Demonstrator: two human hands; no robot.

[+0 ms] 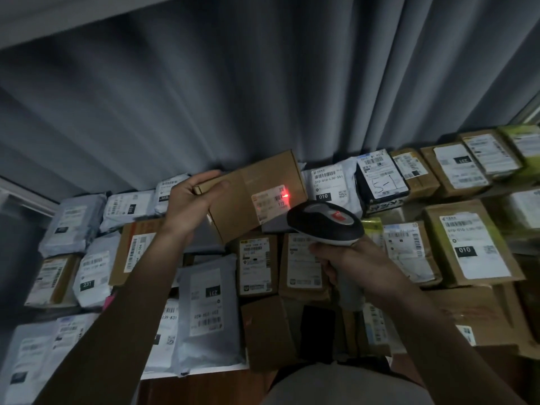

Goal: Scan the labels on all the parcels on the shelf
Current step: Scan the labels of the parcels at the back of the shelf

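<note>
My left hand [190, 204] grips the left end of a flat brown cardboard parcel [248, 182], lifted above the others. Its white label [270, 204] faces me, and a red scanner light glows on the label's right edge. My right hand [347, 264] holds the handle of a black and grey barcode scanner [325, 222]. The scanner's head points at that label from just below and to the right.
Rows of parcels cover the shelf below: grey poly bags [209, 314] at left and centre, brown cartons [467, 244] at right, a black box [380, 185] behind. A grey curtain [263, 83] hangs behind the shelf. The wooden shelf edge [204, 384] runs along the bottom.
</note>
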